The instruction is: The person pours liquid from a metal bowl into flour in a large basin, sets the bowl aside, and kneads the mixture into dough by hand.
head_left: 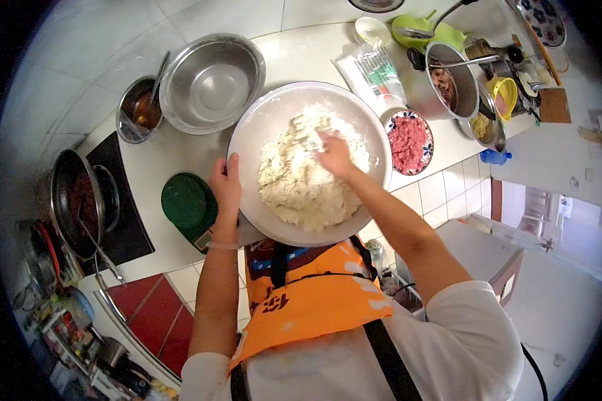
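A wide white bowl (249, 134) holds a heap of pale, crumbly flour dough (308, 187). At the bowl's left side, my left hand (226, 185) grips the rim, its thumb pointing up along the edge. My right hand (334, 155) is inside the bowl on the upper right part of the dough; motion smears its fingers, so their grip cannot be made out. Both forearms are bare, and a clear band circles the left wrist.
Behind stand an empty steel basin (214, 87) and a small pot (140, 110). A green scale (189, 204) and a pan (77, 200) are left. Minced meat (409, 142), a plastic bag (371, 73) and a deep pot (471, 93) sit right.
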